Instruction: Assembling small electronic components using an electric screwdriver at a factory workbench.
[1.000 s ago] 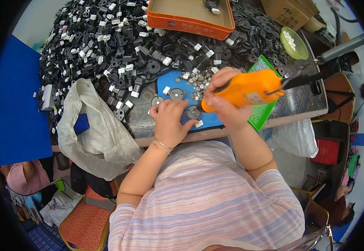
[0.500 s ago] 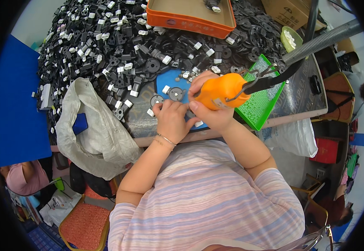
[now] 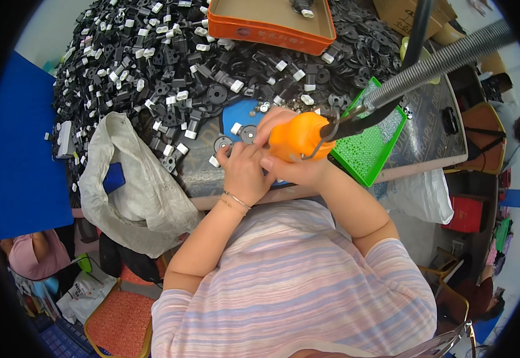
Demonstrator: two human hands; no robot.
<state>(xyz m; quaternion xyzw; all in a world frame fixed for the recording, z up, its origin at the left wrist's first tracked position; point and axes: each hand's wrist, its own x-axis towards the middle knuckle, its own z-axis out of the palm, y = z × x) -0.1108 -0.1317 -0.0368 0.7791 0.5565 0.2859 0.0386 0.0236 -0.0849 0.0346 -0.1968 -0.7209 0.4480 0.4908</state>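
My right hand (image 3: 299, 171) is wrapped round an orange electric screwdriver (image 3: 299, 137), whose lower end is hidden behind my fingers. Close beside it, my left hand (image 3: 245, 173) is closed, with bent fingertips pressed down over the blue mat (image 3: 236, 111). Whatever sits under those fingers is mostly covered by both hands. Just beyond my left fingertips lie a black round-disc part with a white end (image 3: 222, 142) and a second disc part (image 3: 248, 134). Small metal pieces (image 3: 264, 108) are scattered at the far edge of the mat.
A large heap of black parts with white ends (image 3: 152, 65) covers the table's far left. An orange tin (image 3: 272, 37) stands at the back. Right of my hands is a green tray (image 3: 364, 176) of small screws. A spring-wrapped cable (image 3: 439, 62) crosses above it. A pale sack (image 3: 108, 197) hangs front left.
My right hand and the screwdriver have shifted left, closer to my left hand, and the cable has followed. My left hand has barely moved.
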